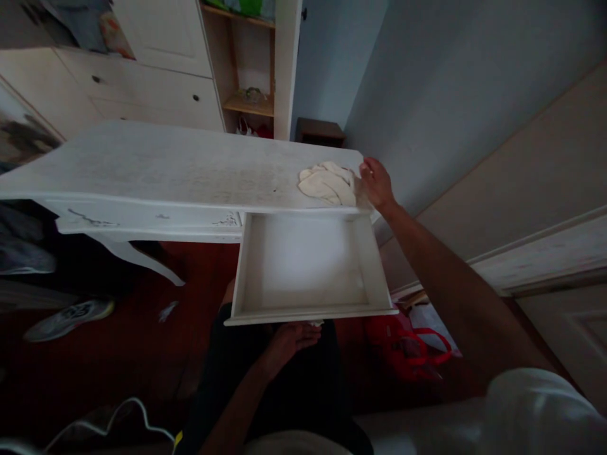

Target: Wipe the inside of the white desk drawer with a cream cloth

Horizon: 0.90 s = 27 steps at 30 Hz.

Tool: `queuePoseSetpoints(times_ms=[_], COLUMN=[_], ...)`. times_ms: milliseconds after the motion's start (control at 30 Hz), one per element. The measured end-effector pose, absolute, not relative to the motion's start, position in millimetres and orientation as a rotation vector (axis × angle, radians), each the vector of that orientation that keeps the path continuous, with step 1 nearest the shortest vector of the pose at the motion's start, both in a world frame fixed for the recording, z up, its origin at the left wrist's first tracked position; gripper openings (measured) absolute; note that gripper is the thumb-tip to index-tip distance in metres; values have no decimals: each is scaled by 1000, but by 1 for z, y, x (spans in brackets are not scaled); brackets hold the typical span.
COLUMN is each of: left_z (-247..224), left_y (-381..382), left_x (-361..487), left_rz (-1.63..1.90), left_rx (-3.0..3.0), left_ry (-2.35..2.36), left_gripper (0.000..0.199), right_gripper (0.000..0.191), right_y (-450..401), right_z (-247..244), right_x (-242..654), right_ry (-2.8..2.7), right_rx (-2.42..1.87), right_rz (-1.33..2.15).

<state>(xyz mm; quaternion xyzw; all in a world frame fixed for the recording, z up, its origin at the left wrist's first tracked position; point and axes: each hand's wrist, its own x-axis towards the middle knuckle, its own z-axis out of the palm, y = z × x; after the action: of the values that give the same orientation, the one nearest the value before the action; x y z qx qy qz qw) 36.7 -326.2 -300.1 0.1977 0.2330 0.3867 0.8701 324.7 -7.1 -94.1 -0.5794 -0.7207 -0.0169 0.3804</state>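
Observation:
An open, empty white drawer (308,262) juts out of the white table (190,164) toward me. Below its front edge is my left hand (291,341), fingers bent and close together, with a small pale bit at the fingertips that is too small to make out. My right hand (377,180) rests at the table's right end, its fingers curled at the edge beside a crumpled cream cloth (329,183). The cloth lies on the tabletop behind the drawer, and I cannot tell whether my fingers touch it.
A white cabinet (161,38) with open shelves (249,103) stands behind the table. A red bag (403,347) lies on the floor at the right, a shoe (69,320) at the left. The grey wall (441,82) runs close along the right side.

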Motion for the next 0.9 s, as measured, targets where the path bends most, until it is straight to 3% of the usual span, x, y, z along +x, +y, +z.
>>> queuePoseSetpoints(times_ms=[100,233,900], left_z=[-299,-293,-220], left_y=[-325,-323,-305], left_x=[33,32,51], left_rz=[777,752,827], left_rx=[413,422,589], left_ry=[466,439,655], left_gripper=[36,35,46], right_gripper=[40,34,30], right_y=[-6,-7,-14], right_z=[-112,-128,-132], right_x=[352,361,361], right_ry=[-1582,-1466,-1626], right_rx=[-1764,-1877,-1916], right_rz=[61,91,67])
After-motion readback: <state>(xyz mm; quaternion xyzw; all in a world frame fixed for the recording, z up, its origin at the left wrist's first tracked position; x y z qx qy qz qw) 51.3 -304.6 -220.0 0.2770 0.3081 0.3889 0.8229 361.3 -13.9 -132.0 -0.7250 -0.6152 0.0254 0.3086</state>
